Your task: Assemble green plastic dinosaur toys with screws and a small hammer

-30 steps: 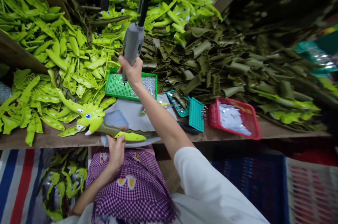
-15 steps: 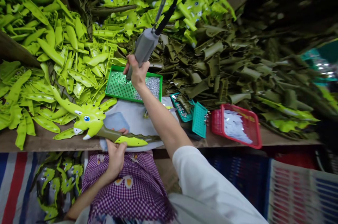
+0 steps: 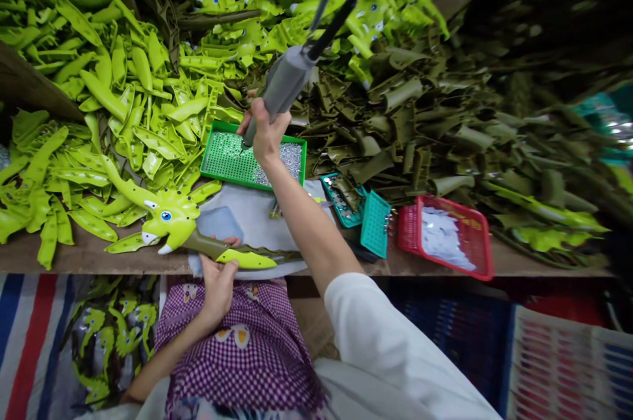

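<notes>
My left hand (image 3: 219,288) is closed around the handle of a toy with a bright green dinosaur head (image 3: 173,219), lying at the front edge of the bench. A dark olive strip runs to the right from its handle, partly behind my right forearm. My right hand (image 3: 267,130) grips a grey electric screwdriver (image 3: 287,80), its cable rising from the top. The screwdriver's tip points down over the holed left part of a green screw tray (image 3: 227,153). Loose silver screws (image 3: 293,159) fill the tray's right end.
Bright green plastic parts (image 3: 103,90) are heaped at the left and back, olive parts (image 3: 395,103) at the right. A teal basket (image 3: 374,225) and a red basket (image 3: 482,239) with white pieces stand right of my arm. Bagged toys (image 3: 111,341) lie below the bench at left.
The screwdriver in my right hand has shifted slightly right, its top tilting further right, still over the tray. My left hand keeps its hold on the toy. The view has moved slightly.
</notes>
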{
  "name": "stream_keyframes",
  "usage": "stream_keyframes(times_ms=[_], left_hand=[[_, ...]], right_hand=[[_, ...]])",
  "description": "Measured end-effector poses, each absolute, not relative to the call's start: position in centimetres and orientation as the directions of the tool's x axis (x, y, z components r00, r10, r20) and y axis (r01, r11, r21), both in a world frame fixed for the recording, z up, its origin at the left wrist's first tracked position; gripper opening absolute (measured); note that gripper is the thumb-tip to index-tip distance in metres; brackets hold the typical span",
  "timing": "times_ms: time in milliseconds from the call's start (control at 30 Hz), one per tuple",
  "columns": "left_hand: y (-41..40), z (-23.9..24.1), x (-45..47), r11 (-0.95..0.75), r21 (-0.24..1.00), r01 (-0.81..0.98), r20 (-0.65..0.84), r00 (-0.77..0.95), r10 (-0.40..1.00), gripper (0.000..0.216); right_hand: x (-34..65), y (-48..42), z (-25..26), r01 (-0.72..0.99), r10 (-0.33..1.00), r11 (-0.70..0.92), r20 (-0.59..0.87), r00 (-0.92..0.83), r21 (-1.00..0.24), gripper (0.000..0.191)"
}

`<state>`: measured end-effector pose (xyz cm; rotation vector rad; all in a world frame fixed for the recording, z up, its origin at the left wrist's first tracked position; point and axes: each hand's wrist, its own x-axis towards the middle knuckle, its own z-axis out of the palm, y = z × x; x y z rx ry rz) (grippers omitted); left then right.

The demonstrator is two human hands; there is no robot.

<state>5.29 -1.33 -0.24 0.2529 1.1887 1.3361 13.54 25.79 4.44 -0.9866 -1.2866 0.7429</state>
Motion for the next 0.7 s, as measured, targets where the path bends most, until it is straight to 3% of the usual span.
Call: stream_keyframes(times_ms=[100,200,400,533,700], left_hand=[[-1.4,-0.2,5.3,0.290,0.739,-0.608,-0.504,-0.215,0.837,0.073],[-1.4,-0.4,5.4,0.273,0.752,-0.600,-0.481,-0.216,0.850,0.071],[-1.3,-0.7,5.7,0.220,0.825,-0.521,-0.422,-0.310,0.852,0.057],[-1.3,-0.7,5.8,0.139,0.819,-0.557,-0.367,-0.321,0.873,0.056],[-1.4,-1.0,5.9,0.141,0.828,-0.542,-0.363,-0.327,0.872,0.055]], right_hand=[[15.1,22.6,6.4,0.026,0.869,0.444,0.438,0.230,-0.895,0.056],[16.0,15.9,7.0,-0.116,0.864,0.503,0.496,0.090,-0.856,0.058],[14.2,4.8,5.2,-0.336,0.905,0.206,0.310,-0.291,-0.919,0.068],[13.2,4.4,5.0,-0.348,0.874,0.115,0.261,-0.409,-0.930,0.075],[12.5,4.7,4.1,-0.245,0.888,0.095,0.193,-0.417,-0.965,0.068]])
